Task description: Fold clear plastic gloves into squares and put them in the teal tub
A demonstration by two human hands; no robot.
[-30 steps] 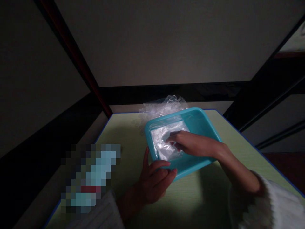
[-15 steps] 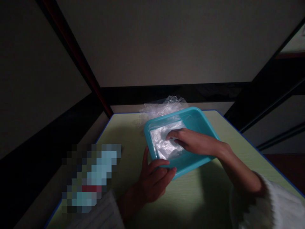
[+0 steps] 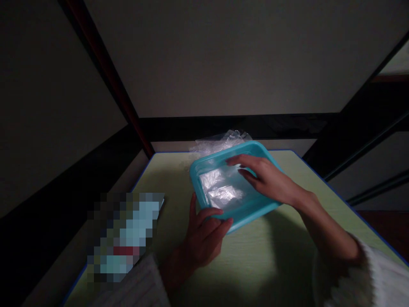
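Note:
A turquoise plastic basin is tilted above the table, gripped at its near left rim by my left hand. Shiny clear plastic film lies flat over the left part of its floor. My right hand reaches into the basin from the right, thumb and fingers apart, over the film's right side. Whether its fingertips touch the film is hard to tell. Behind the basin, a crumpled clear plastic bag rests at the table's far edge.
The pale green table has a blue edge. On its left side lies a blurred-out, light blue flat item with a red band. A grey panel with a black strip rises behind the table.
My right hand has lifted and moved right and away from the film's middle, its fingers spreading. The basin has shifted slightly left, with my left hand still on its rim.

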